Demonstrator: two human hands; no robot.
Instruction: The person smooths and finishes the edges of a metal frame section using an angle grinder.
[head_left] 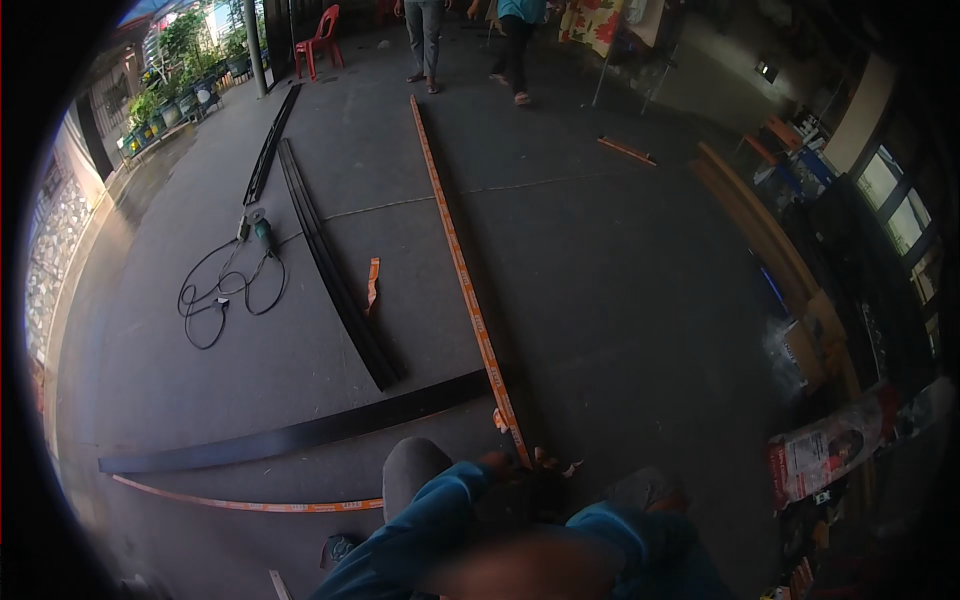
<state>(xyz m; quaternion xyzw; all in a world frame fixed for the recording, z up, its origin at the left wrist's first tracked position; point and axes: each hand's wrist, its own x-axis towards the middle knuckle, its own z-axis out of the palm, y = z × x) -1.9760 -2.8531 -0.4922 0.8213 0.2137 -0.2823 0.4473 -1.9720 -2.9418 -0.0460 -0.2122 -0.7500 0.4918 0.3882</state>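
A long strip with orange printed film [462,270] runs from the far floor to the near end between my knees. My left hand [497,462] is at the strip's near end, beside a loose orange scrap [500,421]; its fingers are too dark to make out. My right hand [545,462] appears dimly on the other side of that end, its grip unclear. A wide black bar [300,432] lies crosswise, its right end by the strip. In front of it, an orange film band [250,505] stretches to my knee.
Black profiles [325,255] and a corded green grinder [263,232] lie to the left. An orange piece [627,151] lies far right. Brown lengths [765,235] and a plastic package [830,450] line the right side. Two people [425,40] [517,45] stand ahead near a red chair [320,42].
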